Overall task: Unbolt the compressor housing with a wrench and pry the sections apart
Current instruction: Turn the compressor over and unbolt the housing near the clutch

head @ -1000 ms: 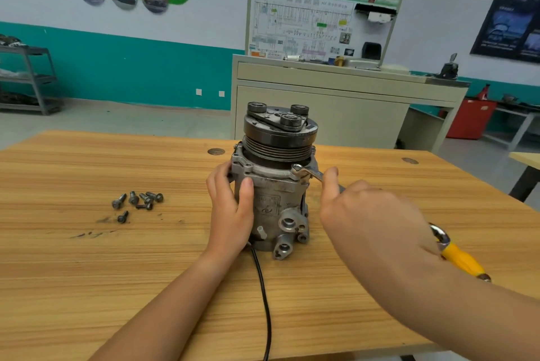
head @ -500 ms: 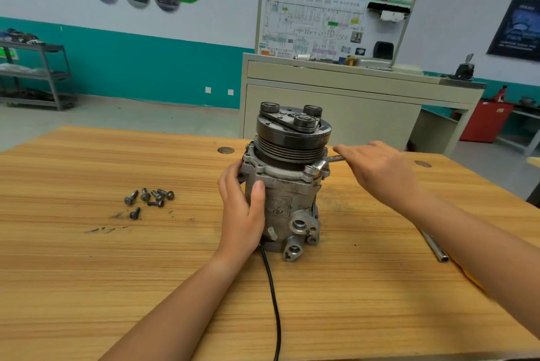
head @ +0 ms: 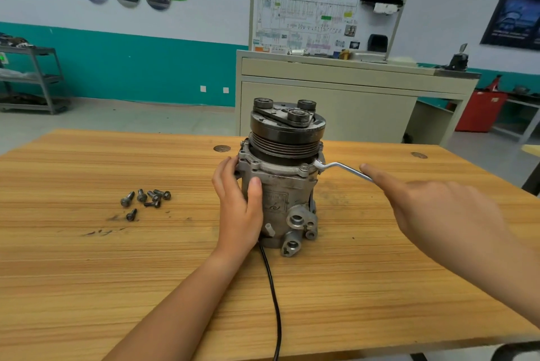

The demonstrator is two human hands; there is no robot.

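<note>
The grey compressor (head: 280, 194) stands upright on the wooden table (head: 87, 273), black pulley (head: 287, 129) on top. My left hand (head: 239, 208) grips the housing's left side, thumb across the front. A silver wrench (head: 342, 168) sits on a bolt at the right of the upper flange, and its handle runs right and toward me. My right hand (head: 432, 214), blurred, holds the handle's far end with the index finger stretched along it. Another flange bolt (head: 304, 167) shows at the front.
Several loose bolts (head: 146, 200) lie on the table left of the compressor. A black cable (head: 271, 287) runs from the compressor's base to the near table edge. A beige training cabinet (head: 336, 103) stands behind the table.
My right hand swung the wrench handle away to the far right, then back toward me. My left hand kept its hold. The yellow-handled tool at the right is out of sight now.
</note>
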